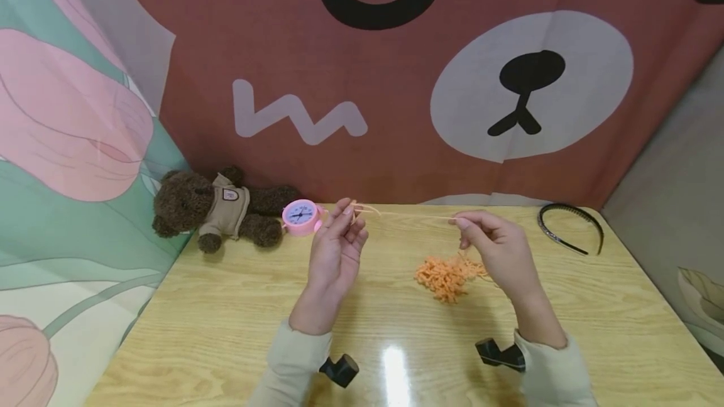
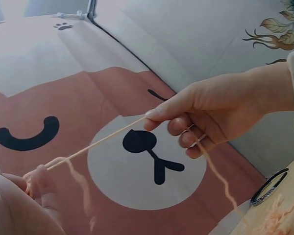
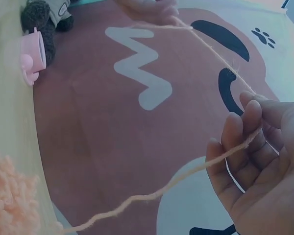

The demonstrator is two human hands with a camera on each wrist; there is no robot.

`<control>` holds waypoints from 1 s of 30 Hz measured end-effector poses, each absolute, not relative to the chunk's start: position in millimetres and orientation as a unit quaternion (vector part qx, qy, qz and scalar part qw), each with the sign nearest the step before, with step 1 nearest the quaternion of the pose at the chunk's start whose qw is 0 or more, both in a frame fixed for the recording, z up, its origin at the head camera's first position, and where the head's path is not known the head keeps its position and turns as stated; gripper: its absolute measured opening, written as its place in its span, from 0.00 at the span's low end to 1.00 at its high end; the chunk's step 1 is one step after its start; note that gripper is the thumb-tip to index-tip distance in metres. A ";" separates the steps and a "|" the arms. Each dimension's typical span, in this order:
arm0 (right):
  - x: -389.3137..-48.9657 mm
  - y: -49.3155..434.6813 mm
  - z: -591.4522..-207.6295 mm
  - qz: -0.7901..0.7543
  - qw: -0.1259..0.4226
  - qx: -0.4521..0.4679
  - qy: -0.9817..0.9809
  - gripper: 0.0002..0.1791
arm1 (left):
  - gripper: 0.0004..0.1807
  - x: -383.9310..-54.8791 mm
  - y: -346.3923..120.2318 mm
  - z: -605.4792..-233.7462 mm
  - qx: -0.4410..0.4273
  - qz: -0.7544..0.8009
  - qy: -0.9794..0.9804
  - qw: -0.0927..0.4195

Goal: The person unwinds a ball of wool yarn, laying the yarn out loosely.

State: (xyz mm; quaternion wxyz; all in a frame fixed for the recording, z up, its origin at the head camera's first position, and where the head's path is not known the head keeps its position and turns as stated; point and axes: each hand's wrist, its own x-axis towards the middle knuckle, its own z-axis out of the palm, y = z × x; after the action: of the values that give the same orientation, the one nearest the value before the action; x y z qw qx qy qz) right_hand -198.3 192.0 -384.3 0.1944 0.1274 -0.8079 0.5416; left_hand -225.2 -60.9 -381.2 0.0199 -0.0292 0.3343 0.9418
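Note:
A strand of orange yarn [image 1: 418, 216] stretches taut between the two hands above the table. My left hand [image 1: 336, 256], palm turned up, holds one end at its fingertips, with a short loose tail hanging there. My right hand [image 1: 503, 256] pinches the strand between thumb and index finger. In the right wrist view, the rest of the yarn [image 3: 152, 193] passes across the right fingers and slopes down toward the tangled orange yarn pile [image 1: 444, 278]. That pile lies on the table below and left of the right hand.
A brown teddy bear [image 1: 229, 206] lies at the back left of the wooden table [image 1: 215, 331], beside a pink alarm clock [image 1: 301, 217]. A black headband [image 1: 565, 244] lies at the back right. A bear-print curtain [image 1: 396, 112] hangs behind.

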 end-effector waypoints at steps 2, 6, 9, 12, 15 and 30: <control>-198.2 195.2 -384.0 0.539 0.196 0.116 -0.811 0.11 | 0.08 -226.1 -63.2 -380.2 -0.029 0.945 0.327 0.009; -198.5 207.6 -382.5 0.549 0.220 0.095 -0.800 0.13 | 0.08 -227.2 -68.1 -379.3 -0.026 0.949 0.315 0.000; -198.7 219.1 -380.1 0.598 0.246 0.060 -0.760 0.14 | 0.08 -228.1 -71.8 -379.2 -0.024 0.951 0.307 -0.011; -199.8 228.1 -377.4 0.656 0.270 0.017 -0.704 0.14 | 0.09 -228.5 -74.3 -378.2 -0.028 0.953 0.300 -0.022; -201.6 234.0 -375.8 0.684 0.283 -0.012 -0.672 0.15 | 0.09 -228.7 -75.9 -377.4 -0.033 0.955 0.295 -0.027; -201.7 244.7 -375.6 0.680 0.308 -0.032 -0.664 0.14 | 0.10 -228.2 -78.5 -376.7 -0.046 0.963 0.263 0.039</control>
State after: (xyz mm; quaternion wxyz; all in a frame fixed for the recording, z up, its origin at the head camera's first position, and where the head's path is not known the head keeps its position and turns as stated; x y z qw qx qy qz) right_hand -201.7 244.7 -375.6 0.3078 -0.0325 -0.6643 0.6804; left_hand -228.2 -78.5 -376.7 0.0391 -0.0464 0.2632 0.9628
